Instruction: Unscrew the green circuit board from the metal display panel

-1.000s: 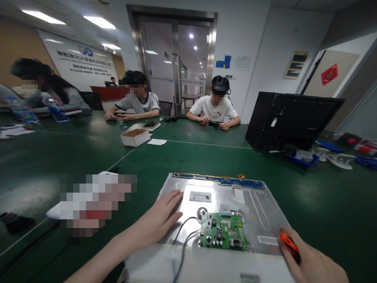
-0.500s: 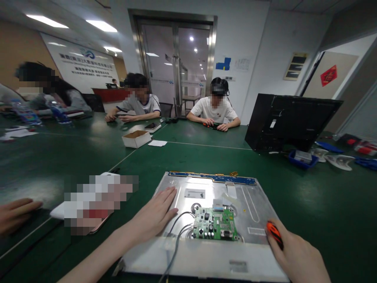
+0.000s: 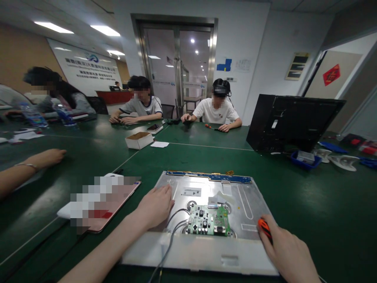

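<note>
A flat metal-backed display panel (image 3: 206,253) lies on the table before me, a green circuit board (image 3: 209,220) on its back and dark cables (image 3: 173,239) running off its near side. My left hand (image 3: 156,206) rests palm down on the panel's left part, fingers close together and slightly bent, not wrapped around anything visible. At the right edge, my right hand (image 3: 284,245) is closed around an orange-and-black screwdriver (image 3: 265,230), whose handle end alone shows; the fingers also lie against the panel. A blue strip board (image 3: 209,177) runs along the far edge.
A pink phone-like slab (image 3: 118,208) and another person's arm (image 3: 38,163) are to the left. Farther off stand a small white box (image 3: 139,140), a black monitor (image 3: 294,122) and a blue tray (image 3: 306,161). Two people sit across the green table (image 3: 200,157).
The panel has shifted slightly left with both hands. My left fingers are more bent than before. The neighbour's arm reaches farther in, and the person opposite has lifted one hand off the orange tool.
</note>
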The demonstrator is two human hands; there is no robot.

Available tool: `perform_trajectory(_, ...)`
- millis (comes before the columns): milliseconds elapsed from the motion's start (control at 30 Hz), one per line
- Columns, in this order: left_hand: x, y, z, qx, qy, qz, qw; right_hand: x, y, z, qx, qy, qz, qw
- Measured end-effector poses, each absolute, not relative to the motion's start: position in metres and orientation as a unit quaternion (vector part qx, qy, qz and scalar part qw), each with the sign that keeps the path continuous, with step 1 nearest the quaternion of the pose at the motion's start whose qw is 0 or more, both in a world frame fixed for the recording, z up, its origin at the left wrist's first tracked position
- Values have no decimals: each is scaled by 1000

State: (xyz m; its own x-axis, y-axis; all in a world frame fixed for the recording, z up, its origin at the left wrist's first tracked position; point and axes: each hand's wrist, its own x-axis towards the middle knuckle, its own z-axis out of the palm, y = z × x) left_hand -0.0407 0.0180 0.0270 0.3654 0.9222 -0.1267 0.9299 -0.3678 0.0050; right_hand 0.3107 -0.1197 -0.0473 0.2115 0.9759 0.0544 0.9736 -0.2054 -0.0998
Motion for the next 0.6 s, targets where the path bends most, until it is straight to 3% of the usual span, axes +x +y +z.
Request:
perform_trajectory(367,2,38,48,846,531,-8,51,301,-116,-49,-766,-637,14,87)
perform_trajectory(600,13,54,33,860,501,13,94,304,-114,-56,-758,-644,2,97)
